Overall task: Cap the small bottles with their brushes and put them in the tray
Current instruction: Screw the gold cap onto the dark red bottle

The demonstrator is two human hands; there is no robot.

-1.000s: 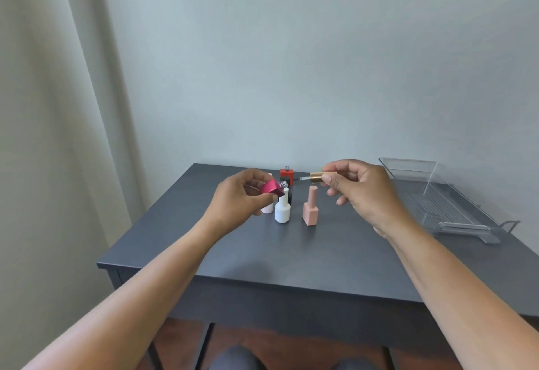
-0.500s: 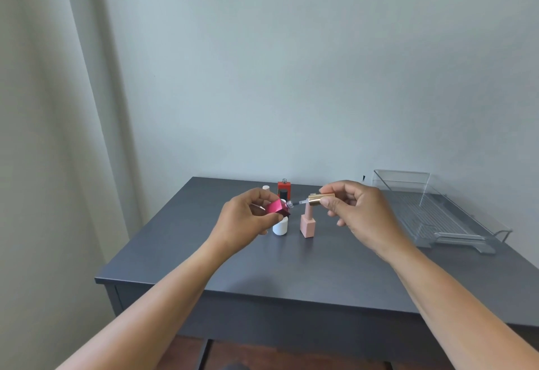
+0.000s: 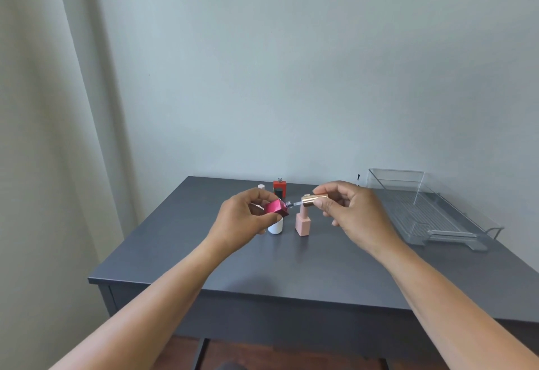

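We see the left hand [image 3: 245, 218] gripping a small square magenta bottle [image 3: 275, 207] above the dark grey counter [image 3: 291, 267], thumb underneath and fingers curled over it. The bottle is tipped on its side so that its silver threaded neck points right. The right hand [image 3: 353, 212] pinches a shiny rose-gold cylindrical cap [image 3: 313, 200] between thumb and fingertips, holding it level with its thin brush stem aimed left at that neck. The brush tip sits right at the mouth, though we cannot tell whether it is inside. Standing on the counter beneath the hands are a tall pale pink square bottle [image 3: 302, 223] with its matching cap on and, just to its left, a round white bottle [image 3: 275, 228] partly hidden by the magenta one. Farther back stands a red square bottle [image 3: 279, 187] with a bare neck, and left of it a small pale cap [image 3: 261, 186]. The clear plastic tray [image 3: 393, 178] lies well apart at the right end of the counter, near the grey wall
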